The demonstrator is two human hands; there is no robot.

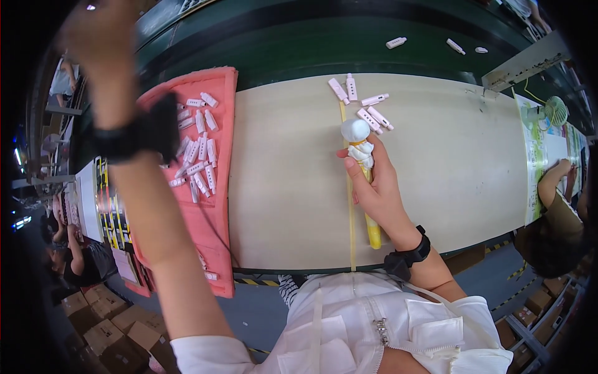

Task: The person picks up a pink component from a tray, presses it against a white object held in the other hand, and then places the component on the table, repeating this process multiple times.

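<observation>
My right hand [379,190] grips a yellow tool with a white rounded head [357,138], held over the pale table [293,193] along a yellow strip [350,212]. Just beyond the tool's head lie several small white oblong parts [367,107]. My left hand [103,28] is raised high at the upper left, blurred, with a black band on its wrist [134,134]; nothing shows in it, and whether its fingers are closed is unclear. Under that arm a pink foam pad [218,212] carries several more white oblong parts [198,149].
A dark green conveyor belt [299,43] runs behind the table with a few white parts [396,42] on it. Another person [557,218] sits at the right by a small green fan [556,110]. Cardboard boxes [112,324] and people are at the lower left.
</observation>
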